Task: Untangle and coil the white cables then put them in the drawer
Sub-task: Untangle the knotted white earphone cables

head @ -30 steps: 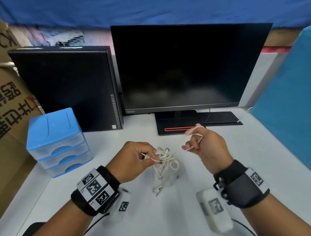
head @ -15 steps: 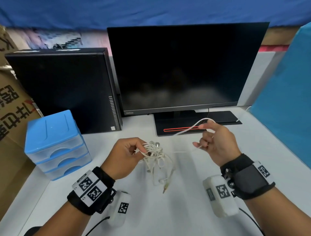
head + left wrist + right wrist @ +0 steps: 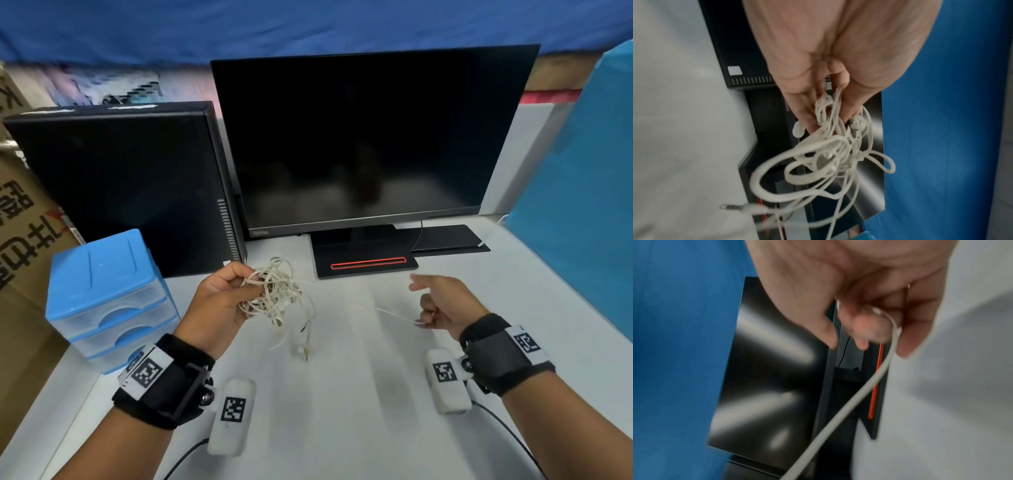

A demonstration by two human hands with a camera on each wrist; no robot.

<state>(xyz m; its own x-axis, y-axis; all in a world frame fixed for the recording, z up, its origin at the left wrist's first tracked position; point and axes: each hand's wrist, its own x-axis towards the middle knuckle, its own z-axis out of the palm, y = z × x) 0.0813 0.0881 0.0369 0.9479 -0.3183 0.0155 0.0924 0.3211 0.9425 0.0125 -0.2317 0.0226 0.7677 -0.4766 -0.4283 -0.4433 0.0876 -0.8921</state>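
Observation:
A tangled bundle of white cables point(image 3: 274, 298) with earbuds hangs above the white desk, pinched at its top by my left hand point(image 3: 222, 301). In the left wrist view the tangle point(image 3: 830, 155) dangles from the fingers, and a metal jack plug point(image 3: 731, 207) hangs low. One white strand point(image 3: 394, 313) runs right from the bundle to my right hand point(image 3: 442, 308), whose curled lower fingers hold it while the index finger points out. The right wrist view shows that strand point(image 3: 869, 386) looped round a finger. The blue drawer unit point(image 3: 106, 301) stands at the left with its drawers closed.
A black monitor point(image 3: 370, 137) on its stand point(image 3: 366, 263) fills the back of the desk point(image 3: 342, 411). A black computer case point(image 3: 126, 181) stands to its left, behind the drawer unit. A blue panel point(image 3: 582, 205) borders the right side; cardboard boxes sit at far left.
My hands have drawn apart: the left lifted the bundle up and left, the right pulled its strand out to the right and lower, so more cable is stretched between them.

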